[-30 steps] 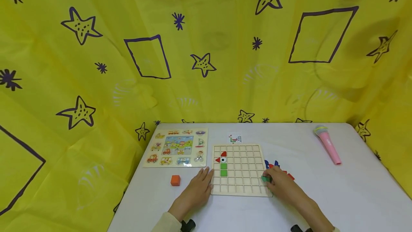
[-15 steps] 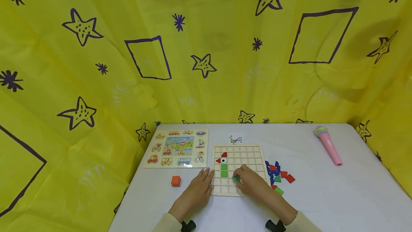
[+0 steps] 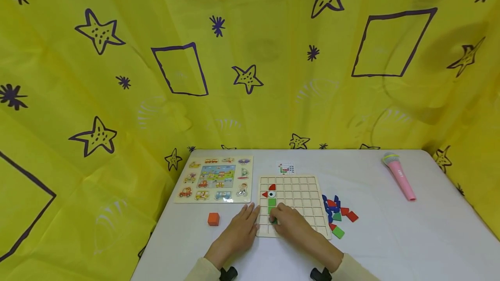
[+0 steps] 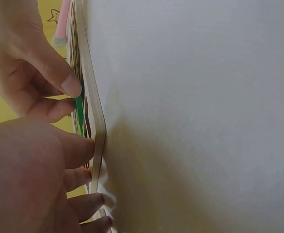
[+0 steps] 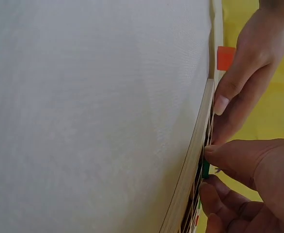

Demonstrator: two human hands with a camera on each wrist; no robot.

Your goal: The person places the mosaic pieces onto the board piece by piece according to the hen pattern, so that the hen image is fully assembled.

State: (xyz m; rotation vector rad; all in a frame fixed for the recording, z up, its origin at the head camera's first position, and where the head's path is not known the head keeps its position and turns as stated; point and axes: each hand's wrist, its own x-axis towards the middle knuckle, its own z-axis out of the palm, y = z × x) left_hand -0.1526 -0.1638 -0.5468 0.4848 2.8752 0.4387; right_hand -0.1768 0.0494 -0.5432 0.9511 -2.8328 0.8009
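Observation:
My left hand (image 3: pixel 241 227) rests at the left edge of a wooden grid board (image 3: pixel 301 194), fingers extended and touching its rim. My right hand (image 3: pixel 291 224) pinches a dark green piece (image 4: pixel 79 108) between thumb and fingers, over the lower left cells of the board. Fingers partly cover that piece, so its full shape is hidden. Directly above it in the same column sit green squares (image 3: pixel 271 202), an eye piece (image 3: pixel 271 194) and a red curved piece (image 3: pixel 272 187). A red triangle (image 3: pixel 264 194) lies left of the eye.
Loose blue, red and green pieces (image 3: pixel 337 217) lie right of the board. A small picture card (image 3: pixel 286 168) is behind it. Leftward are a vehicle puzzle board (image 3: pixel 179 185) and an orange cube (image 3: pixel 213 219). A pink toy microphone (image 3: pixel 400 179) lies far right.
My right hand has moved left from the loose pieces, across the board to the column under the green squares, carrying the dark green piece. The left hand has stayed in place.

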